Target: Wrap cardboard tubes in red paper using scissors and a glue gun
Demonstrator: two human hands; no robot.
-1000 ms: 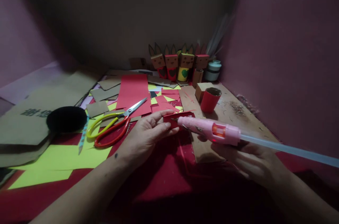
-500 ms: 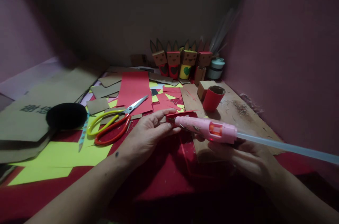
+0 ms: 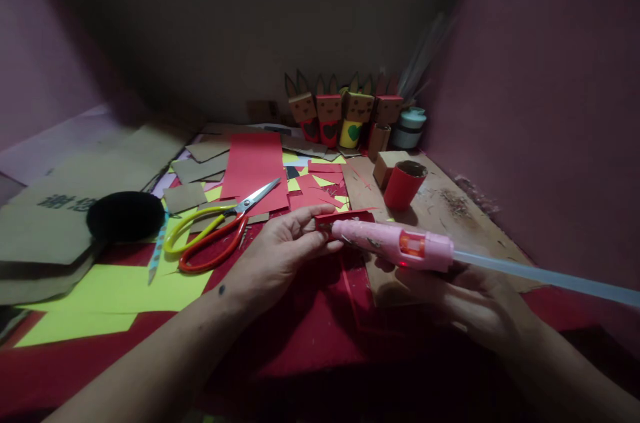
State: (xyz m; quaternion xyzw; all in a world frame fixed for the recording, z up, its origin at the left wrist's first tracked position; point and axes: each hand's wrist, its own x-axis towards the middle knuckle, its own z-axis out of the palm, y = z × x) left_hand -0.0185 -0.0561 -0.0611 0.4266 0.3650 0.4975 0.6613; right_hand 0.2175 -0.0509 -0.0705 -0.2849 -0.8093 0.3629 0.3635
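Note:
Between the fingers and thumb of my left hand [image 3: 295, 243] is a small red paper piece [image 3: 357, 215], partly hidden behind the glue gun. My right hand [image 3: 460, 296] is wrapped round a pink hot glue gun [image 3: 385, 241], whose nozzle points left at the red piece, close to my left fingertips. A long clear glue stick [image 3: 540, 276] sticks out of the gun's back end, and a small red light glows on its underside. Scissors [image 3: 235, 220] with one yellow and one red handle lie open to the left of my left hand.
A red-wrapped cardboard tube [image 3: 405, 185] and a cardboard box [image 3: 393, 166] stand on a cardboard sheet [image 3: 450, 210]. Several animal-faced tube figures [image 3: 329, 120] line the back beside a pale green jar [image 3: 410, 128]. Red paper [image 3: 255, 166], yellow paper [image 3: 145, 290] and a pencil [image 3: 158, 253] lie left.
The glue gun has shifted very slightly to the right, its nozzle still close to the red paper piece. My left hand keeps its hold and has hardly moved.

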